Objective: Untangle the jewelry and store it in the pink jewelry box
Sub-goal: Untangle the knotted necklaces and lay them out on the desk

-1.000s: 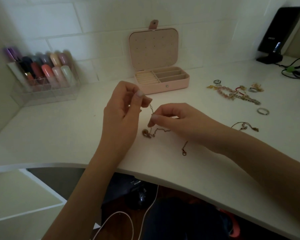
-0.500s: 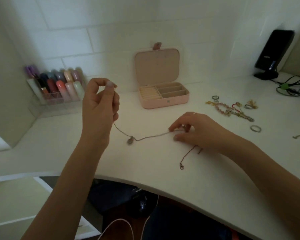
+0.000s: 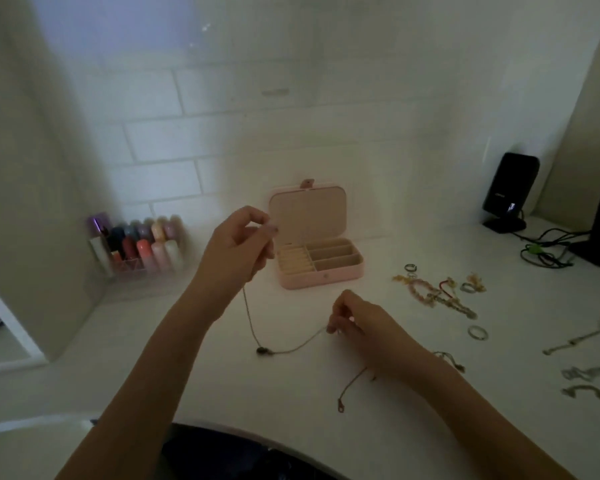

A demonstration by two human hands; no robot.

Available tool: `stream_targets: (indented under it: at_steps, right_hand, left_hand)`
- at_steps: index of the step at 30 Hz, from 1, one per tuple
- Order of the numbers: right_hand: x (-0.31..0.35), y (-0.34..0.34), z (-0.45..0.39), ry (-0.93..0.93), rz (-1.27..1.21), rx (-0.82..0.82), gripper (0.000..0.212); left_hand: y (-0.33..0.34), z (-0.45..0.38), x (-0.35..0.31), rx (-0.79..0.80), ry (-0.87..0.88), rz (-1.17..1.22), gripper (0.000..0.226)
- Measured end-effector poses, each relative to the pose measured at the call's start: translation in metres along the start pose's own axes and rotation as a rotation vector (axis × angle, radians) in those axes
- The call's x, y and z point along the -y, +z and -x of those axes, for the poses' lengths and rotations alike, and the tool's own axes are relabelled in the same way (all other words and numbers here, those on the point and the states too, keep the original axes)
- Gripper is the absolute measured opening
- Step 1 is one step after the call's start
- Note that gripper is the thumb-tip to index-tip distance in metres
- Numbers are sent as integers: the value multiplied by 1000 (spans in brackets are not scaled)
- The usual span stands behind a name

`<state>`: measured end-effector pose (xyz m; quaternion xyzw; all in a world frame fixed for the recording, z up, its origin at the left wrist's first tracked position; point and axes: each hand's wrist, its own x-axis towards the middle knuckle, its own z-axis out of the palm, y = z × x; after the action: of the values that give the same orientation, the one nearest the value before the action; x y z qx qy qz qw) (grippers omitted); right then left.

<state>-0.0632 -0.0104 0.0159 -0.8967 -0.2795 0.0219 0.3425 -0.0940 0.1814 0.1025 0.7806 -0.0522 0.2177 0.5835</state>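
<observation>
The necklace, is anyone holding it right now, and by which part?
Yes. The left hand pinches one end of the necklace up high, the right hand pinches the other end; its pendant sags between.

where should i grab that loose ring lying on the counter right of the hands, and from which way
Pinch the single ring across its band, thumb on one side of the hoop and fingertip on the other, coming straight down from above. It appears to lie flat on the counter, apart from the jewelry pile, so there is probably no edge to slip under and the top approach is open.

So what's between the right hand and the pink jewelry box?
Only bare white counter between the right hand and the pink jewelry box, in the head view.
</observation>
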Motion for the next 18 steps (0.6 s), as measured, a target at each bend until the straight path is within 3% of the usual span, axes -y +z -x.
stream_targets:
  at_steps: [2, 7, 14, 18]
  right_hand:
    - [11, -10, -4, -18, -239, -86, 18]
    - [34, -37, -24, -129, -435, -141, 6]
    - [48, -77, -32, -135, -430, -67, 14]
    - [64, -97, -40, -200, -355, -108, 20]
  left_hand:
    - [10, -1, 1, 123, -30, -52, 13]
    - [38, 4, 5, 303, -172, -32, 16]
    - [34, -19, -11, 133, -105, 33, 12]
    - [30, -29, -39, 189, -47, 125, 16]
